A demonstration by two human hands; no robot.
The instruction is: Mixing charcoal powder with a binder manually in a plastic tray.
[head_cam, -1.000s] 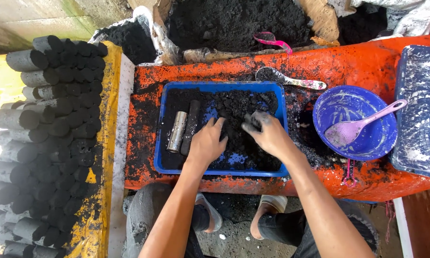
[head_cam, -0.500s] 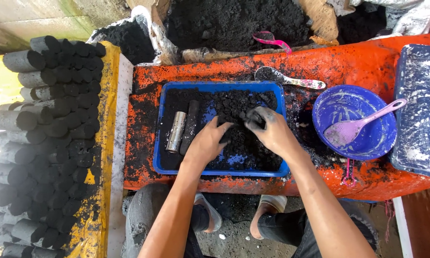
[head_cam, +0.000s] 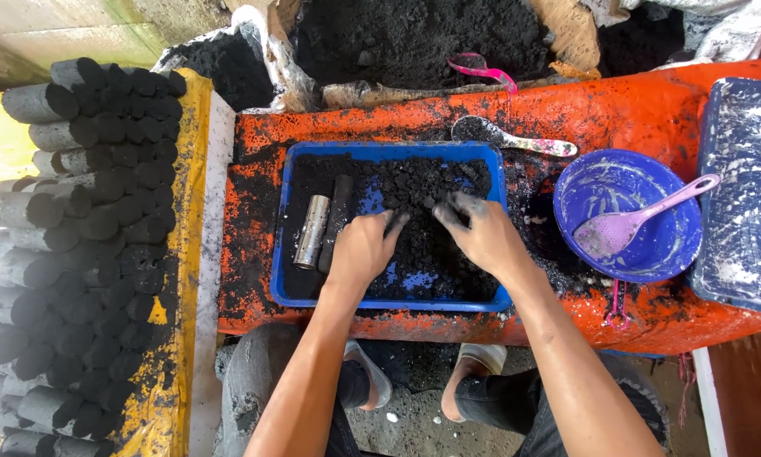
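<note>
Both hands in blue tray (head_cam: 284,254): left hand (head_cam: 362,247) and right hand (head_cam: 482,235) palm-down, fingers loosely spread, pressing black powder (head_cam: 414,195), gripping nothing; metal tube (head_cam: 312,230) parked left, clear of work.

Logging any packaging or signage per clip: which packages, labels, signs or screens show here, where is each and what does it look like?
No labels, signs or screens in view.
Sack: behind the orange bench, open-topped, pale wall, full of black powder.
Second sack: to its left, also holding black powder.
Both hands, left hand and right hand, work in the blue tray, not at the sacks.
</note>
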